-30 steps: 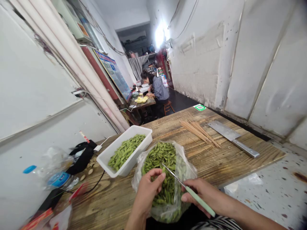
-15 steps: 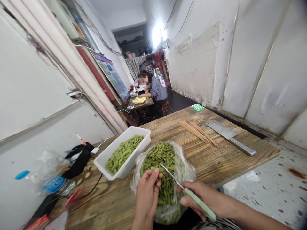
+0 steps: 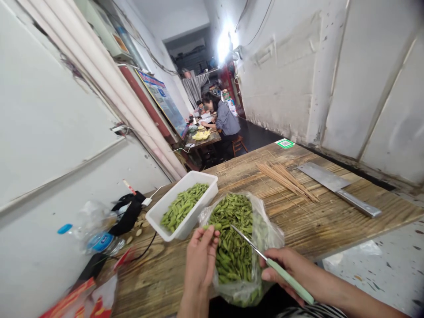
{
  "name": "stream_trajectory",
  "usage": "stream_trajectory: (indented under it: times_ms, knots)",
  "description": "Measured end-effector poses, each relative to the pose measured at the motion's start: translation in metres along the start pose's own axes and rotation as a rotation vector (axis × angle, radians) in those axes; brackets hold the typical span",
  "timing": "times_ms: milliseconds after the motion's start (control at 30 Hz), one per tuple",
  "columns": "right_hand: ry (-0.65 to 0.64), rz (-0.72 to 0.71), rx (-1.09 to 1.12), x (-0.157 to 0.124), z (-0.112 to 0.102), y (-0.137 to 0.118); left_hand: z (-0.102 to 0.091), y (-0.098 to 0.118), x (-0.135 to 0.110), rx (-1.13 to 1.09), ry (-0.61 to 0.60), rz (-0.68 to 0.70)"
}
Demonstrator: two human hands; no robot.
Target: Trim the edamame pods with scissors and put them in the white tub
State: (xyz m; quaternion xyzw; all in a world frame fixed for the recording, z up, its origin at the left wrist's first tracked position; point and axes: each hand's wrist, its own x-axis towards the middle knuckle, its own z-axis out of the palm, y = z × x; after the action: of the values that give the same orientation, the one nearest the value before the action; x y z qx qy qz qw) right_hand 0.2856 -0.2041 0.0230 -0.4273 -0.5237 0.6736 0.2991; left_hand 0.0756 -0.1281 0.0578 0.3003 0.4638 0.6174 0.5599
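My left hand (image 3: 201,254) pinches a green edamame pod (image 3: 213,226) between thumb and fingertips, over the left edge of a clear plastic bag (image 3: 270,229). Loose edamame pods (image 3: 233,247) fill the open bag. In my right hand (image 3: 291,269) is a pair of scissors (image 3: 288,278) with pale green handles. The metal blades point up and left across the bag's pods, and they look closed, a short way from the left hand. Just left of the bag stands a white plastic tub (image 3: 159,225) holding more pods (image 3: 185,203).
Thin wooden skewers (image 3: 286,179) and a cleaver (image 3: 338,187) lie on the wooden table (image 3: 155,282) to the right. A water bottle (image 3: 102,242), a black cable and red packaging (image 3: 74,300) are at the left. A person (image 3: 225,119) sits at a farther table.
The left hand has moved left relative to the bag, towards the tub, and the pod in its fingers shows more clearly. The scissors stay over the bag. The whole view has shifted slightly.
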Motion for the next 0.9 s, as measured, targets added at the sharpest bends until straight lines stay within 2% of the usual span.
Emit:
stream_trajectory:
  times_ms: [67,100,133,167,267,367,433,500,600,700,767,833,900]
  knots:
    - [-0.026,-0.013,0.029,0.001,-0.002,0.003,-0.012,0.018,0.024,0.181,0.127,0.227]
    - [-0.027,-0.02,0.043,0.001,-0.003,0.004,-0.018,0.028,0.037,0.324,0.228,0.362]
    - [-0.026,-0.025,0.055,0.001,-0.004,0.005,-0.023,0.039,0.05,0.522,0.324,0.489]
    - [-0.023,-0.025,0.065,0.001,-0.004,0.006,-0.026,0.048,0.06,0.774,0.348,0.552]
    - [-0.02,-0.012,0.087,0.002,-0.006,0.009,-0.027,0.059,0.077,1.414,0.223,0.662]
    - [-0.008,0.0,0.067,0.003,-0.006,0.013,-0.016,0.039,0.072,1.631,-0.016,0.704]
    - [-0.003,0.002,0.049,0.002,-0.008,0.014,-0.01,0.017,0.066,1.659,-0.194,0.642]
    - [-0.01,-0.004,0.046,0.001,-0.009,0.016,-0.008,-0.002,0.064,1.695,-0.286,0.582]
    - [-0.014,-0.012,0.047,-0.003,-0.011,0.018,-0.009,-0.013,0.067,1.703,-0.285,0.55]
    - [-0.001,-0.011,0.031,-0.005,-0.012,0.018,-0.007,-0.008,0.062,1.643,-0.299,0.554]
    - [0.015,-0.023,-0.012,-0.007,-0.013,0.015,-0.001,-0.003,0.05,1.457,-0.36,0.478]
    - [0.02,-0.056,-0.077,-0.009,-0.013,0.008,0.006,-0.001,0.034,1.16,-0.419,0.299]
    - [-0.027,-0.104,-0.125,-0.012,-0.013,0.002,0.011,-0.001,0.017,0.894,-0.42,0.12]
